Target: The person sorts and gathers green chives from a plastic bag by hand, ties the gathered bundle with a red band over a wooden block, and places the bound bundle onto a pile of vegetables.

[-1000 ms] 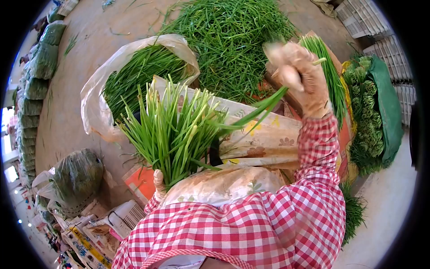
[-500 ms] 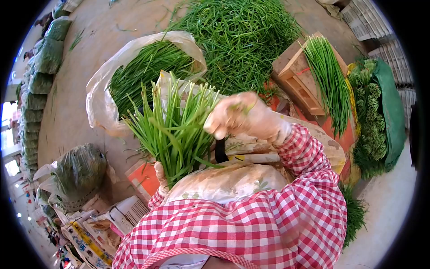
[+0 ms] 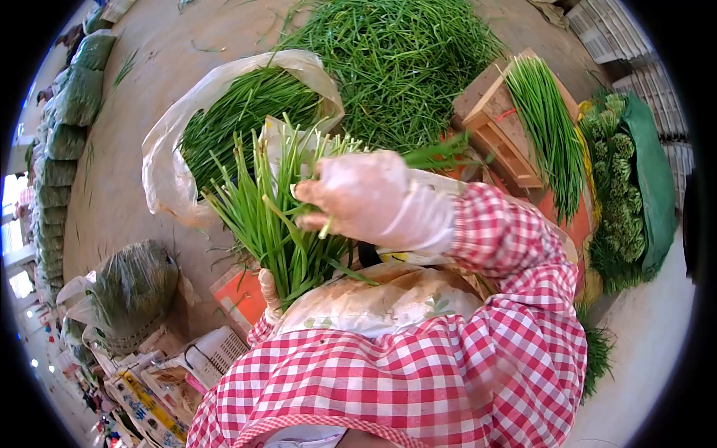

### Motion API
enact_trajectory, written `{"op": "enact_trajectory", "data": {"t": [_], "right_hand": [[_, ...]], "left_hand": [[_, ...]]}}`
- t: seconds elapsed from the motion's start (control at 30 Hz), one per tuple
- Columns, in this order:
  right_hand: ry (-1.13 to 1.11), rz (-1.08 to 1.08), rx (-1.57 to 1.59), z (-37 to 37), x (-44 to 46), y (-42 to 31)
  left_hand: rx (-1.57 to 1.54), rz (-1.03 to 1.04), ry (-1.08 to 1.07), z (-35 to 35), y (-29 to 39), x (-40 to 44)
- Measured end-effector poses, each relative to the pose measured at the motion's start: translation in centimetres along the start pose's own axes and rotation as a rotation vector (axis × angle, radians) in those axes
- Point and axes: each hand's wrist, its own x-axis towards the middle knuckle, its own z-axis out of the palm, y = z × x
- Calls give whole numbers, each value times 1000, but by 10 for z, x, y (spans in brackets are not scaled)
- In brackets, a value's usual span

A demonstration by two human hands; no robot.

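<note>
A thick bunch of garlic chives (image 3: 280, 216) stands with its pale cut ends up, slightly fanned out. My left hand (image 3: 268, 290), gloved, is wrapped round the lower part of the bunch; only its thumb side shows and the bunch hides the rest. My right hand (image 3: 362, 196), also gloved, is in front of the bunch's right side with its fingers closed on a few chive stalks (image 3: 437, 153). Their green blades trail out to the right behind the hand, and a pale end pokes out below the fingers. A stained apron (image 3: 388, 295) covers my lap beneath both hands.
An open plastic bag (image 3: 160, 160) of chives lies ahead, beside a large loose heap (image 3: 403, 67). On the right, a tied chive bunch (image 3: 545, 119) rests on a wooden stool (image 3: 493, 112), near bundles (image 3: 620, 187) under green cloth. Filled bags (image 3: 63, 149) are stacked at left.
My right hand has moved left, across the front of the bunch, and turned. Green blades now trail from it to the right. My left hand and the bunch have hardly moved.
</note>
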Motion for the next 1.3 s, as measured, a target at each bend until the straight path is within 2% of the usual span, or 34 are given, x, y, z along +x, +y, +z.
{"op": "enact_trajectory", "data": {"t": [0.03,0.1,0.13,0.17,0.2,0.27,0.3,0.37,0.4,0.43,0.5,0.6,0.67,0.73,0.8,0.87,0.93,0.97,1.0,1.03,1.07,1.13,1.2,1.27,1.3], "right_hand": [[-1,10,-1,1,3,3],[168,10,-281,2,8,16],[274,25,-126,-3,13,34],[301,150,6,-19,18,45],[392,193,-183,-25,22,62],[652,264,-241,-36,23,108],[530,441,-357,-44,17,123],[-171,908,-259,-60,-9,131],[-400,937,2,-46,-24,140],[-561,919,494,-22,-47,144],[-549,854,1018,24,-72,122],[-512,879,1564,63,-77,102],[-534,868,1506,68,-76,117],[-449,740,1649,51,-78,129],[-493,643,1693,11,-68,122],[-647,589,1502,2,-66,127],[-521,727,1140,-30,-51,115],[-315,738,1219,-35,-50,132],[-47,1001,1436,-46,-40,148],[136,734,1462,-59,-41,166],[206,673,1354,-85,-34,155],[112,666,1096,-87,-34,161],[-249,962,158,-58,-37,161],[-677,896,725,-25,-61,141],[-771,848,906,-4,-73,127]], "left_hand": [[2,-2,2,0,1,0],[1,-4,5,1,1,-1],[1,-6,1,0,2,-1],[1,-10,3,0,3,-2],[3,-10,1,-2,3,-2],[1,-15,-4,-6,6,-4],[-1,-17,-6,-8,7,-4],[11,-12,-6,1,1,-2],[11,-8,-4,0,1,-2],[6,-4,-4,1,-1,0],[-6,2,-5,0,-2,-2],[-14,7,1,-1,-4,-4],[-14,11,6,-2,-5,-5],[-16,14,6,0,-7,-6],[-19,19,3,0,-7,-5],[-21,22,-1,-1,-8,-4],[-20,22,-2,-1,-7,-3],[-20,24,-3,-2,-8,-2],[-24,22,-1,-1,-8,-3],[-22,26,0,-1,-8,-3],[-21,22,2,-1,-8,-2],[-24,29,6,0,-8,-4],[-28,32,5,1,-8,-4],[-27,50,-4,3,-10,-4],[-31,56,-7,4,-11,-5]]}}
